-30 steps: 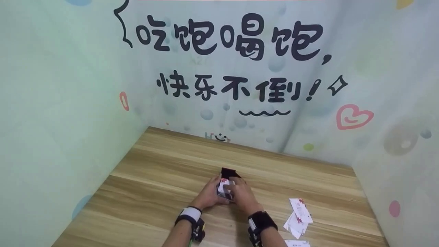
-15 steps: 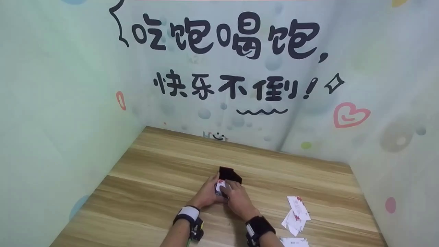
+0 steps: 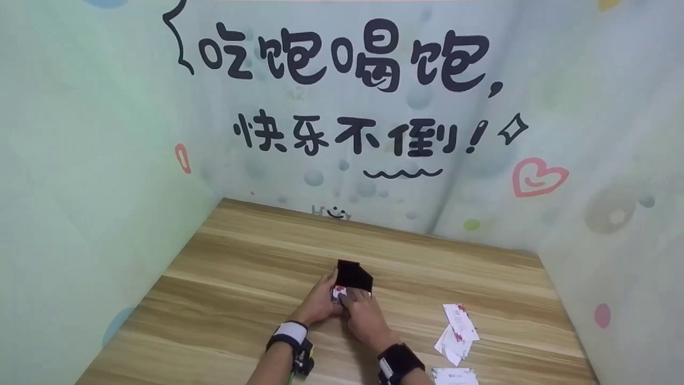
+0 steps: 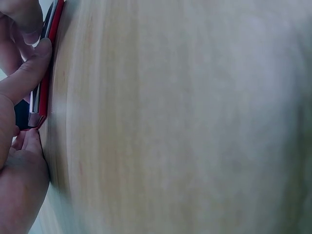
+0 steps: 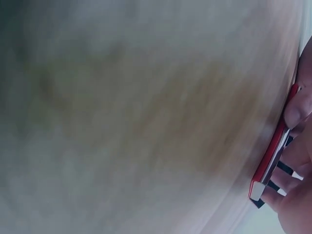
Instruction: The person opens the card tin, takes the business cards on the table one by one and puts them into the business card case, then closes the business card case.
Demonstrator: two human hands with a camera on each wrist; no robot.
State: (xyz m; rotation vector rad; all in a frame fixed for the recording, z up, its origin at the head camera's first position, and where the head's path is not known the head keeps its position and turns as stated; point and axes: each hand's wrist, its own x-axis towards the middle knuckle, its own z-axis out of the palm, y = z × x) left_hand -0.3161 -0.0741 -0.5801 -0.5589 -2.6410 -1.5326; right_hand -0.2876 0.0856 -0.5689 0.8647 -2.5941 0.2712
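Note:
A folding card case (image 3: 355,277) with a black inside lies unfolded on the wooden table. Its red outer cover (image 4: 45,95) and a silvery rim show from the side in the left wrist view. My left hand (image 3: 320,300) grips the case along its left side and near edge. White business cards (image 3: 339,291) with red flowers lie in the near half, partly hidden by fingers. My right hand (image 3: 367,315) bends over them, its thumb and fingers holding the top card. In the right wrist view, the case's red edge (image 5: 270,151) stands beside fingers; their exact contact is partly hidden.
Several loose business cards (image 3: 460,321) overlap on the table right of my right hand. Another card (image 3: 454,376) lies nearer, cut off by the frame's bottom. Printed fabric walls (image 3: 342,176) close in the table (image 3: 256,240) at the back and sides.
My right hand has shifted slightly towards me over the cards, uncovering more of the case's black far half. Its fingers now cover more of the cards. The left hand keeps its grip.

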